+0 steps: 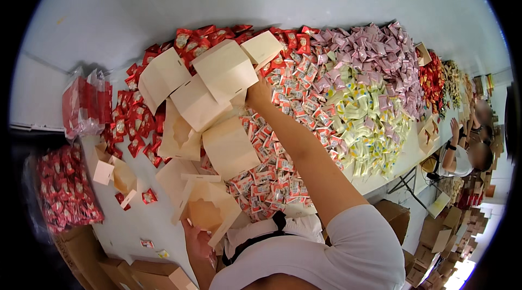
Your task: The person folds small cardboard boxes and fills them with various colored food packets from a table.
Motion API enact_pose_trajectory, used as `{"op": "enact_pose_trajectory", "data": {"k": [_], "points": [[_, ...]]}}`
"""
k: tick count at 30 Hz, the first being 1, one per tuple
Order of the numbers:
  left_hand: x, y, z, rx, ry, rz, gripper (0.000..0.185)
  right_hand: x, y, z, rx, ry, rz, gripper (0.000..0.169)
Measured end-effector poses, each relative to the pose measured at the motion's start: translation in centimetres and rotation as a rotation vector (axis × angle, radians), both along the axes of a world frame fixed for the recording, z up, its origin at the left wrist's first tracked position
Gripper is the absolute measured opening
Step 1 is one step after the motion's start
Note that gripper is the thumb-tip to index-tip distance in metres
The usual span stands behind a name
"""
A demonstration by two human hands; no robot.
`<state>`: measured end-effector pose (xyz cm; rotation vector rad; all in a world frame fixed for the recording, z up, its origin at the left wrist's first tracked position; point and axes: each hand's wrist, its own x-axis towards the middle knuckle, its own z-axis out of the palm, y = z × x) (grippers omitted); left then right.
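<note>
My left hand (197, 239) holds an open cream paperboard box (208, 216) with a scalloped window, near the table's front edge. My right hand (259, 91) reaches to the far side of a pile of cream boxes (224, 68); its fingers are partly hidden behind a box, so what they touch cannot be told. Under and around the boxes lie red-and-white wrapped packets (265, 178) and glossy red packets (136, 118). To the right are heaps of pale green packets (359, 114) and pink packets (367, 49).
Two small open boxes (122, 176) and a clear bag of red packets (67, 188) are at the left. Cardboard cartons (159, 273) stand below the front edge. A wall runs behind the table. Co-workers (461, 155) are further along at the right.
</note>
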<state>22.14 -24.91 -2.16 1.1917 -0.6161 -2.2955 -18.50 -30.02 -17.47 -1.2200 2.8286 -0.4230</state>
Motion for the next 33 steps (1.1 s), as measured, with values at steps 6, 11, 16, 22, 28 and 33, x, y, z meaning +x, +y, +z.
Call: {"op": "enact_pose_trajectory", "data": {"k": [6,11,16,22,28,33], "points": [[-2.2,-0.4,-1.1,0.058,0.031,-0.052,0.076,0.5,5.6,2.8,-0.59,-0.273,0.233,0.039],[-2.7,0.0,-2.0,0.077,0.096,-0.154,0.074,-0.2,10.2,3.5,-0.859,-0.866,-0.069,0.044],[-3.0,1.2,-1.3,0.063,0.115,-0.161,0.069,-3.2,10.9,4.0,-0.73,-0.725,-0.178,0.045],[-1.6,2.2,-1.0,0.025,0.044,-0.133,0.063,-1.2,5.9,1.0,-0.121,-0.11,0.594,0.039],[-0.7,2.2,0.3,-0.023,0.003,-0.088,0.064,0.1,2.9,1.5,0.155,-0.15,0.456,0.044],[-1.7,3.3,0.6,-0.007,0.016,-0.128,0.066,-1.8,11.7,4.7,-0.604,-0.584,0.043,0.043]]}}
